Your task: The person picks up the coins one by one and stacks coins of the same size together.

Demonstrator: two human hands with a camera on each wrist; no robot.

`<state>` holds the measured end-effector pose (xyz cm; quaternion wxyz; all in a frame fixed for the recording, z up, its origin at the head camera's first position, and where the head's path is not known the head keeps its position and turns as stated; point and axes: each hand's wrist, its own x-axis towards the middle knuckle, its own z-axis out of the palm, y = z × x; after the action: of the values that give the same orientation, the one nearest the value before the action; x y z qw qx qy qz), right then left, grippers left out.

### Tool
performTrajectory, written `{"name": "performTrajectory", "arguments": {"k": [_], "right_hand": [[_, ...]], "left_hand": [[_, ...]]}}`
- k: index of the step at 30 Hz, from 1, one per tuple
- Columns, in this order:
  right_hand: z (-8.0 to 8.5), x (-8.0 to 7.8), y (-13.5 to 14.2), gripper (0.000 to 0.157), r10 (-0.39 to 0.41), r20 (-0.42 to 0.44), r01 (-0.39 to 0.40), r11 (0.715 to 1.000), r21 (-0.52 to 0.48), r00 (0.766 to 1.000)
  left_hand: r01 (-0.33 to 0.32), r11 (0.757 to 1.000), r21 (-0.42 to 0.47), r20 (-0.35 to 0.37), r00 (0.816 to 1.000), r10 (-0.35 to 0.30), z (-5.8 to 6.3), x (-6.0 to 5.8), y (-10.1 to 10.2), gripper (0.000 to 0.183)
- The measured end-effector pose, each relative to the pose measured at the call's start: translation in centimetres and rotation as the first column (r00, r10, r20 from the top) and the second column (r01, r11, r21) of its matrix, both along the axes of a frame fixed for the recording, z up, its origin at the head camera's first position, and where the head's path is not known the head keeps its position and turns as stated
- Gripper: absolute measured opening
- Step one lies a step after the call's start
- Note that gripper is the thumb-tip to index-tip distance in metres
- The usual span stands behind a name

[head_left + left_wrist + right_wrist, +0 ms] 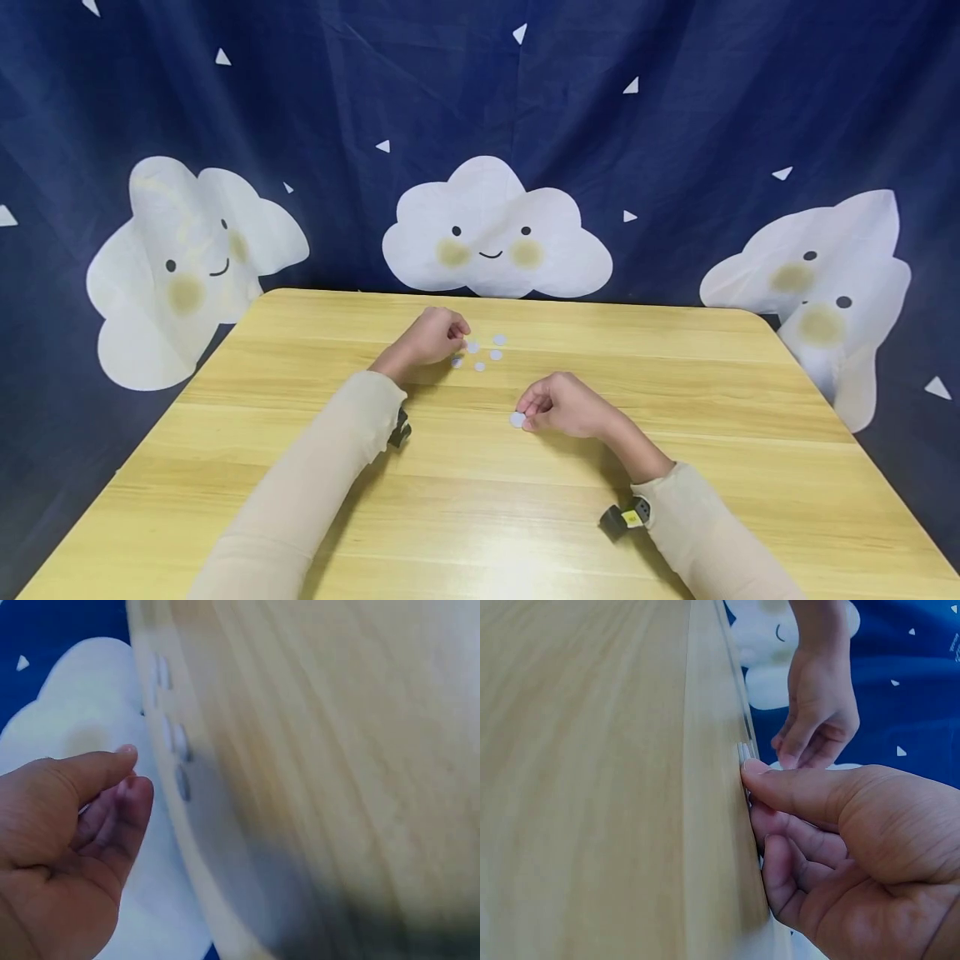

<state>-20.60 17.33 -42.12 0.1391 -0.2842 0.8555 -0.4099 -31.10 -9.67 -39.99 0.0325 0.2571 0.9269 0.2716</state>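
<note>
Several small white round discs [496,355] lie loosely grouped on the wooden table [675,375], toward its far edge. My left hand [435,335] hovers at the left side of this group, its fingertips close by the nearest disc. In the left wrist view the thumb and forefinger of the left hand [82,825] are slightly apart with nothing visible between them. Nearer to me and to the right, my right hand [564,406] pinches a white disc [517,419] by its edge, low over the table. Seen from the right wrist, the thumb partly covers that disc [744,752].
A dark blue curtain [330,100] with white smiling clouds [491,204] hangs behind the table. Black wrist cameras [621,520] are strapped at both sleeves. Bare wood lies between the hands and the near side.
</note>
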Motion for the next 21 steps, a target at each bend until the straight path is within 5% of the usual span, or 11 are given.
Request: {"name": "performTrajectory", "arguments": {"k": [21], "right_hand": [[0.3, 0.1, -0.2, 0.010, -0.009, -0.005, 0.010, 1.000, 0.017, 1.000]], "left_hand": [[0.076, 0.990, 0.116, 0.127, 0.988, -0.090, -2.5, -3.1, -0.8, 0.024]]}}
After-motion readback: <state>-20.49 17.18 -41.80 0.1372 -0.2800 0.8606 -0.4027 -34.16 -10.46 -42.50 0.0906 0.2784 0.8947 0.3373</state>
